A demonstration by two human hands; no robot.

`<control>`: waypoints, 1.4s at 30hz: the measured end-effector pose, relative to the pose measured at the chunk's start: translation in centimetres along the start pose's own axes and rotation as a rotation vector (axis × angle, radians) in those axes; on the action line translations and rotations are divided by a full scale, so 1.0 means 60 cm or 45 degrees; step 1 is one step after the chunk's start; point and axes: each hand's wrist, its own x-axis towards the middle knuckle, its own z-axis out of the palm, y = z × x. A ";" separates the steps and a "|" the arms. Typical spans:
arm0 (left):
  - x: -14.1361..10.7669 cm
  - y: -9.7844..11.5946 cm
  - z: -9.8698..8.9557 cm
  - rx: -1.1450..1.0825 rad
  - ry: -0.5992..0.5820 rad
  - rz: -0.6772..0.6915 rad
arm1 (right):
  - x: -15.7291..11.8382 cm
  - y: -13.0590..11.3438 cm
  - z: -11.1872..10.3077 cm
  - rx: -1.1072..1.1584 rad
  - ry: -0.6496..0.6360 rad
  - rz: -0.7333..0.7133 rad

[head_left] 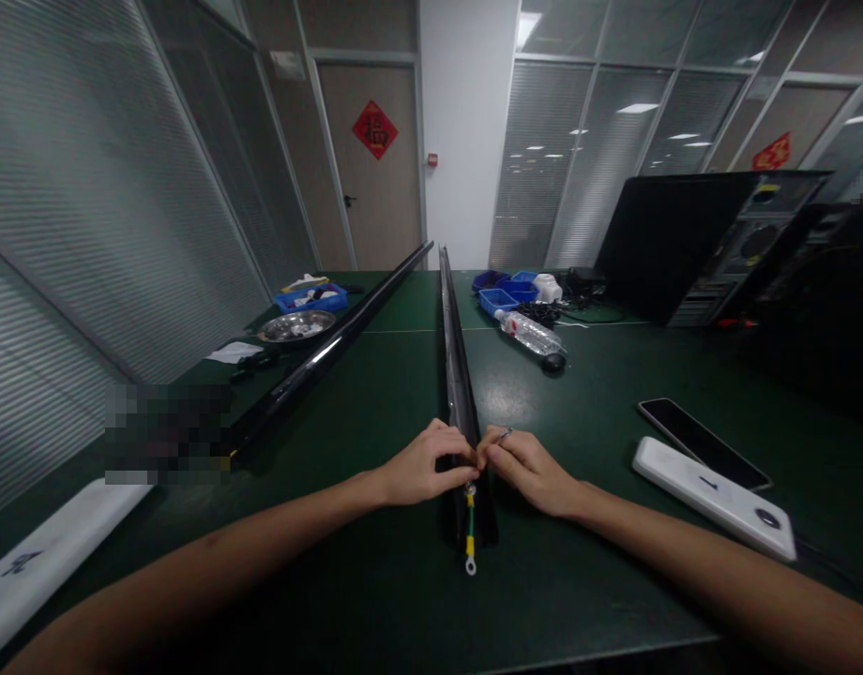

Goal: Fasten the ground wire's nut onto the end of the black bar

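A long black channel-shaped rail (461, 384) lies lengthwise on the green table, its near end under my hands. Over that end, my left hand (428, 464) and my right hand (530, 471) meet, thumbs and fingertips pinched together. Whatever sits between the fingertips is too small and covered to make out. Just below them a short green wire (472, 521) with yellow sleeves runs along the rail. Its lower ring terminal points toward me; its upper end is at my left thumb. My right hand wears a ring.
Another black rail (325, 352) lies to the left, beside a metal dish (297, 325) and a blue tray (311, 298). On the right are blue bins (498, 301), a plastic bottle (531, 333), a phone (703, 441), a white device (713, 497) and a black computer case (677, 244).
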 end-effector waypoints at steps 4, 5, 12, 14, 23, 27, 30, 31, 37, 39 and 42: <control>0.000 0.000 -0.001 0.000 -0.001 0.001 | 0.001 -0.001 0.000 0.004 -0.009 0.009; 0.000 0.001 -0.001 0.001 -0.004 -0.001 | 0.001 -0.002 0.000 0.002 -0.014 0.015; 0.000 -0.001 0.000 0.023 -0.022 -0.009 | 0.003 -0.011 0.001 -0.032 -0.033 0.018; 0.001 -0.001 0.000 0.025 -0.022 0.003 | 0.002 -0.011 0.001 -0.054 -0.027 0.000; 0.002 0.003 -0.001 0.047 -0.029 0.042 | -0.002 -0.002 0.004 -0.123 0.000 -0.042; 0.001 0.004 -0.001 0.044 -0.037 0.049 | -0.003 -0.002 0.005 -0.134 0.029 -0.062; 0.001 0.005 -0.001 0.042 -0.028 0.056 | -0.001 -0.006 0.005 -0.146 0.017 -0.075; 0.001 0.006 -0.001 0.045 -0.028 0.055 | 0.000 -0.007 0.005 -0.151 0.009 -0.076; 0.002 0.009 -0.001 0.065 -0.026 0.057 | 0.000 -0.012 0.005 -0.159 0.015 -0.081; 0.002 0.009 -0.001 0.062 -0.021 0.058 | -0.002 -0.010 0.005 -0.158 0.016 -0.078; 0.002 0.008 -0.001 0.053 -0.024 0.050 | -0.004 -0.007 0.005 -0.153 0.016 -0.072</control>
